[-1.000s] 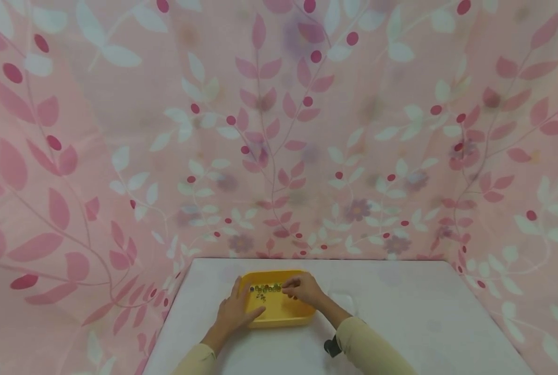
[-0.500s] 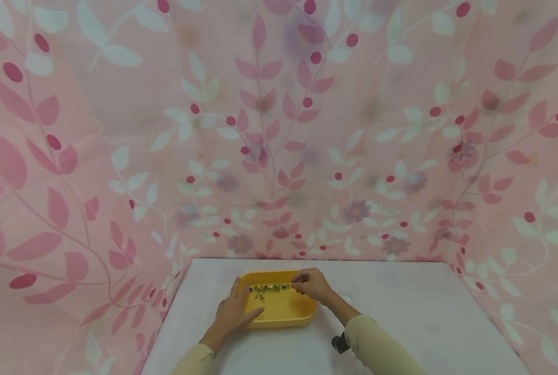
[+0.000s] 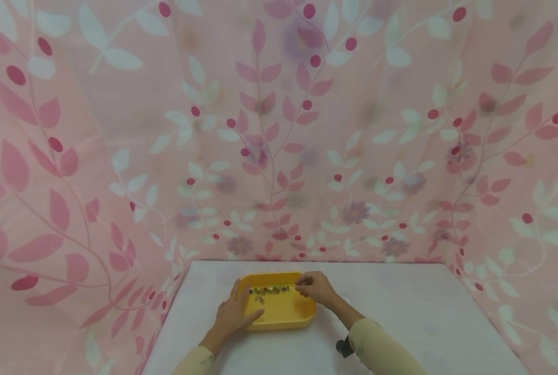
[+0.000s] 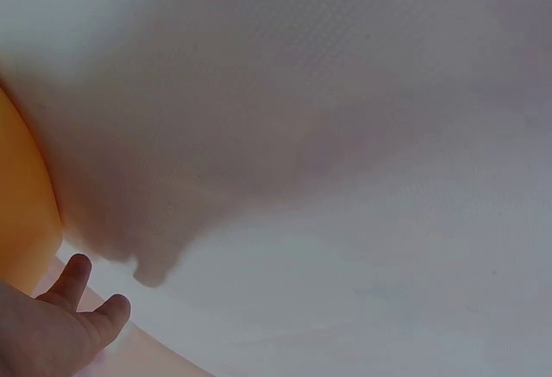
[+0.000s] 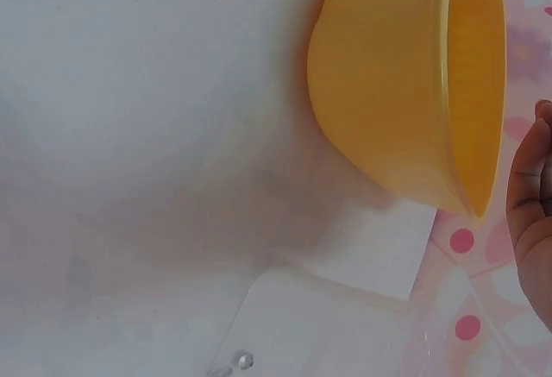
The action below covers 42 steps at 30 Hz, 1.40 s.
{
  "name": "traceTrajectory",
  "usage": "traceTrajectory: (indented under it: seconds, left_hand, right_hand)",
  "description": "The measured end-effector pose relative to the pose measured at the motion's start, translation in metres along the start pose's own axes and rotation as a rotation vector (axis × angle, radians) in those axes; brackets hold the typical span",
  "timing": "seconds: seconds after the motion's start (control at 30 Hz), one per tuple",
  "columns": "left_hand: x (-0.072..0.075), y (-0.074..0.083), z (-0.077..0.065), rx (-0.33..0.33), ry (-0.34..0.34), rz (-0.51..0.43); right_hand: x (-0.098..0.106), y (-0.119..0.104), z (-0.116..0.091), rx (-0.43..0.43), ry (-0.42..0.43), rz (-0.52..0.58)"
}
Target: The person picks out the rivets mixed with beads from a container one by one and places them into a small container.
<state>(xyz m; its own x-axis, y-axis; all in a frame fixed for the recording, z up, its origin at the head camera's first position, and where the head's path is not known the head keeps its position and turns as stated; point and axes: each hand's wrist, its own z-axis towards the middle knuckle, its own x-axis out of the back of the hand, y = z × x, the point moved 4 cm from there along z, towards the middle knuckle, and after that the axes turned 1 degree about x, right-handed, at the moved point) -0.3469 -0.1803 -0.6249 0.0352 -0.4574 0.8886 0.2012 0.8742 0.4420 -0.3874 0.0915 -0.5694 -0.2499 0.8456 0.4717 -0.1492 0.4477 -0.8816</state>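
Observation:
A shallow yellow tray (image 3: 279,315) sits on the white table. Along its far side runs a row of round glass marbles or beads (image 3: 268,290), mostly greenish, with a few blue and red ones. Some tiny dark pieces (image 3: 260,299) lie just below the row's left part. My left hand (image 3: 231,314) rests at the tray's left side, fingers and thumb spread and fairly straight. Over the right end of the row my right hand (image 3: 316,288) has thumb and forefinger brought together; whether something small is between them is too small to tell. Its curled fingers (image 5: 528,183) show beside the tray.
Behind the right forearm, a clear flat plastic piece (image 5: 319,325) lies on the table (image 3: 410,312), a small round shiny thing (image 5: 243,360) at its edge. A black device (image 3: 344,348) is on the right wrist. Floral pink curtain (image 3: 279,156) stands around the table.
My right hand has moved right along the row, mostly in the first half second, and more marbles or beads, a blue one among them, now show at its end. The left hand stays put.

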Motion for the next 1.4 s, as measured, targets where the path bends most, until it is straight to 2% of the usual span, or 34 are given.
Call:
traceTrajectory:
  seconds: [0.27, 0.57, 0.87, 1.13, 1.4]
  left_hand:
    - [-0.003, -0.001, 0.002, -0.015, 0.013, -0.007]
    - [-0.003, -0.004, 0.001, 0.025, -0.029, -0.023]
    - [-0.006, -0.006, -0.001, -0.008, 0.033, -0.029]
    - [-0.007, -0.008, 0.002, 0.028, 0.002, -0.047]
    - [-0.007, -0.007, 0.000, 0.000, 0.024, -0.037]
  right_hand:
    - [0.015, 0.006, -0.004, 0.002, 0.032, 0.008]
    - [0.032, 0.012, -0.012, -0.008, 0.053, -0.025]
    - [0.054, 0.015, -0.022, -0.003, 0.098, -0.065]
    - [0.071, 0.033, -0.033, -0.037, 0.144, -0.087]
    - [0.078, 0.048, -0.040, -0.080, 0.190, -0.081]
